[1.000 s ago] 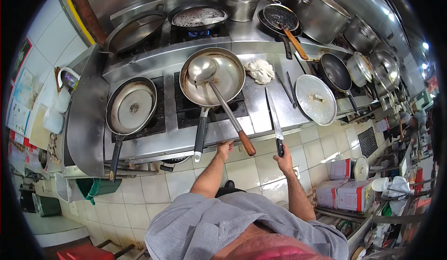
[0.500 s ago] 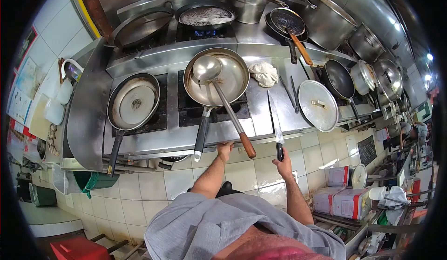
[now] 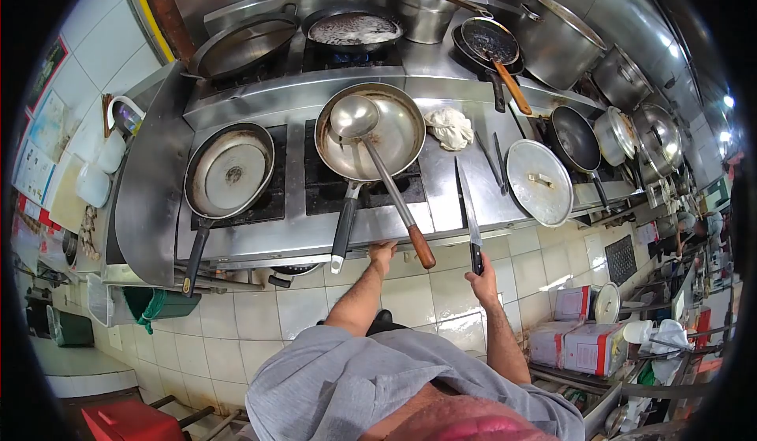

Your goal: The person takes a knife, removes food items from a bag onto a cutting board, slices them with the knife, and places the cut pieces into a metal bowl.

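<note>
In my right hand (image 3: 483, 281) is a long kitchen knife (image 3: 471, 216), held by its black handle. Its blade points away from me over the steel stove top. My left hand (image 3: 383, 256) is at the stove's front edge with its fingers curled; what they grip, if anything, is hidden under the rim. Just beyond it, a frying pan (image 3: 406, 133) rests on a front burner. A ladle (image 3: 384, 177) with a wooden grip lies across this pan, its bowl inside. A crumpled white cloth (image 3: 449, 128) lies right of the pan, near a round metal lid (image 3: 539, 182).
Another frying pan (image 3: 234, 174) sits on the left front burner. Behind it are a wide pan (image 3: 244, 46) and a pan of bubbling liquid (image 3: 353, 28). Large pots (image 3: 561, 45) stand at the back right. Several pan handles stick out past the stove's front edge.
The view has shifted very slightly. The blue flame under the back pan shows less. Both hands and the knife stay where they were on the stove front.
</note>
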`<action>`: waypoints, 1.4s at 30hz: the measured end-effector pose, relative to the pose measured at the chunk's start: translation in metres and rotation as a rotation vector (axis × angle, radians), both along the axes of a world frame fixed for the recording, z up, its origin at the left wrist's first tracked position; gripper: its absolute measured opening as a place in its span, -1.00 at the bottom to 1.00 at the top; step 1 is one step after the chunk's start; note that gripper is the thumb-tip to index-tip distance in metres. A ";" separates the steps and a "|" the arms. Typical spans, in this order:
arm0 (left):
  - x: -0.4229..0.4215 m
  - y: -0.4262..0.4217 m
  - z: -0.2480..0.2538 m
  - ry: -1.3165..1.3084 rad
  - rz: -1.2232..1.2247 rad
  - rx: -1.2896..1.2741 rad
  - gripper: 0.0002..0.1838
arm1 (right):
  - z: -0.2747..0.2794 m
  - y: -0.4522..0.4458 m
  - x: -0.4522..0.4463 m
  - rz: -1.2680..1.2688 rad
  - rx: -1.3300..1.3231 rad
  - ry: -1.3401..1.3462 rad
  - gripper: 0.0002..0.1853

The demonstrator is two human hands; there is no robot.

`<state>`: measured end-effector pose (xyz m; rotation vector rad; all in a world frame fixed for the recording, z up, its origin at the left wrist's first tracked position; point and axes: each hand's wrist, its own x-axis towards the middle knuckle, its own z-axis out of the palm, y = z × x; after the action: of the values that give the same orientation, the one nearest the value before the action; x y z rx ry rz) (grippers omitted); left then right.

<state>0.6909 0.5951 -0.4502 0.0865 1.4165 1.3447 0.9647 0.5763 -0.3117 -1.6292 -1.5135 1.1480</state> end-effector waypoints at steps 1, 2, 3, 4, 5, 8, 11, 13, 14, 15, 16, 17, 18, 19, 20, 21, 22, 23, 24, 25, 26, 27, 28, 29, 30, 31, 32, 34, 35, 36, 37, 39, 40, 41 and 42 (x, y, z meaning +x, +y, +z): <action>-0.001 0.001 -0.004 -0.011 -0.006 -0.008 -0.78 | 0.005 -0.001 -0.001 0.002 0.003 -0.001 -0.28; 0.000 0.001 -0.008 -0.022 -0.011 -0.017 -0.78 | 0.009 -0.004 -0.002 -0.003 -0.013 0.028 -0.29; 0.000 0.001 -0.008 -0.024 -0.009 -0.015 -0.78 | 0.011 -0.005 -0.002 -0.007 -0.027 0.057 -0.30; 0.000 0.001 -0.009 -0.029 -0.005 -0.012 -0.77 | 0.011 -0.006 -0.002 -0.005 -0.025 0.056 -0.30; 0.000 0.001 -0.009 -0.033 -0.002 -0.008 -0.77 | 0.012 -0.008 -0.002 -0.008 -0.015 0.073 -0.31; 0.000 -0.001 -0.006 -0.029 0.022 0.009 -0.70 | 0.013 -0.013 0.000 0.000 0.035 0.091 -0.30; -0.007 0.001 -0.016 0.038 -0.187 -0.052 -0.48 | 0.040 -0.014 -0.001 0.006 0.040 0.111 -0.28; -0.015 0.001 -0.061 0.299 -0.255 -0.095 -0.39 | 0.093 -0.025 -0.014 -0.004 -0.032 0.193 -0.29; -0.024 -0.016 -0.068 0.427 -0.347 -0.083 -0.24 | 0.122 -0.030 -0.024 -0.001 -0.067 0.252 -0.31; -0.033 -0.032 -0.075 0.560 -0.429 -0.072 -0.08 | 0.129 -0.031 -0.024 0.002 0.011 0.308 -0.30; -0.049 -0.056 -0.070 0.551 -0.386 -0.083 -0.08 | 0.134 -0.030 -0.026 0.010 0.086 0.368 -0.28; -0.066 -0.083 -0.063 0.613 -0.526 -0.090 -0.08 | 0.149 -0.028 -0.037 0.091 0.193 0.441 -0.37; -0.087 -0.113 -0.067 0.629 -0.604 -0.126 -0.09 | 0.167 -0.023 -0.050 0.147 0.192 0.445 -0.51; -0.107 -0.142 -0.070 0.645 -0.684 -0.158 -0.09 | 0.183 -0.020 -0.064 0.182 0.168 0.421 -0.57; -0.128 -0.177 -0.073 0.636 -0.636 -0.226 -0.12 | 0.193 -0.017 -0.080 0.217 0.143 0.399 -0.62; -0.150 -0.211 -0.077 0.625 -0.585 -0.291 -0.14 | 0.193 -0.014 -0.098 0.249 0.148 0.411 -0.65; -0.164 -0.248 -0.071 0.629 -0.461 -0.368 -0.17 | 0.197 -0.020 -0.119 0.271 0.195 0.449 -0.69; -0.180 -0.278 -0.064 0.613 -0.382 -0.394 -0.17 | 0.189 -0.018 -0.136 0.307 0.237 0.430 -0.71; -0.200 -0.311 -0.057 0.601 -0.327 -0.454 -0.20 | 0.179 -0.018 -0.158 0.350 0.277 0.418 -0.73; -0.216 -0.344 -0.052 0.584 -0.268 -0.515 -0.22 | 0.199 -0.039 -0.195 0.434 0.176 0.518 -0.75; -0.228 -0.375 -0.052 0.564 -0.176 -0.547 -0.22 | 0.193 -0.050 -0.223 0.487 0.179 0.520 -0.75; -0.241 -0.404 -0.057 0.525 -0.017 -0.515 -0.25 | 0.190 -0.065 -0.253 0.577 0.161 0.534 -0.74; -0.254 -0.431 -0.060 0.490 0.139 -0.478 -0.27 | 0.189 -0.082 -0.283 0.664 0.145 0.543 -0.74; -0.264 -0.454 -0.052 0.498 0.183 -0.491 -0.30 | 0.186 -0.101 -0.315 0.725 0.136 0.543 -0.72; -0.273 -0.476 -0.039 0.485 0.255 -0.512 -0.30 | 0.188 -0.122 -0.350 0.822 0.147 0.557 -0.71; -0.286 -0.493 -0.020 0.447 0.323 -0.481 -0.32 | 0.187 -0.143 -0.387 0.899 0.106 0.585 -0.71; -0.292 -0.507 -0.009 0.397 0.383 -0.445 -0.34 | 0.186 -0.164 -0.417 0.973 0.060 0.596 -0.71; -0.316 -0.544 -0.002 0.495 0.343 -0.454 -0.38 | 0.186 -0.212 -0.481 1.187 0.026 0.652 -0.65; -0.326 -0.562 0.001 0.486 0.397 -0.412 -0.39 | 0.184 -0.233 -0.513 1.250 -0.025 0.657 -0.66; -0.339 -0.581 0.004 0.487 0.456 -0.371 -0.40 | 0.181 -0.257 -0.545 1.317 -0.074 0.665 -0.67; -0.348 -0.598 0.023 0.509 0.549 -0.360 -0.38 | 0.186 -0.285 -0.575 1.357 -0.094 0.687 -0.69; -0.363 -0.633 0.064 0.516 0.699 -0.369 -0.36 | 0.188 -0.329 -0.629 1.467 -0.144 0.736 -0.73; -0.374 -0.652 0.074 0.536 0.763 -0.362 -0.38 | 0.185 -0.347 -0.655 1.526 -0.168 0.732 -0.73; -0.382 -0.667 0.081 0.559 0.823 -0.353 -0.39 | 0.181 -0.362 -0.676 1.565 -0.212 0.734 -0.73; -0.389 -0.681 0.087 0.543 0.884 -0.369 -0.39 | 0.177 -0.378 -0.700 1.607 -0.263 0.729 -0.73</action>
<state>0.3015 -0.0862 -0.3629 -0.5125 2.2966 1.8035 0.2644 0.1985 -0.1342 0.3667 -2.0180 2.3705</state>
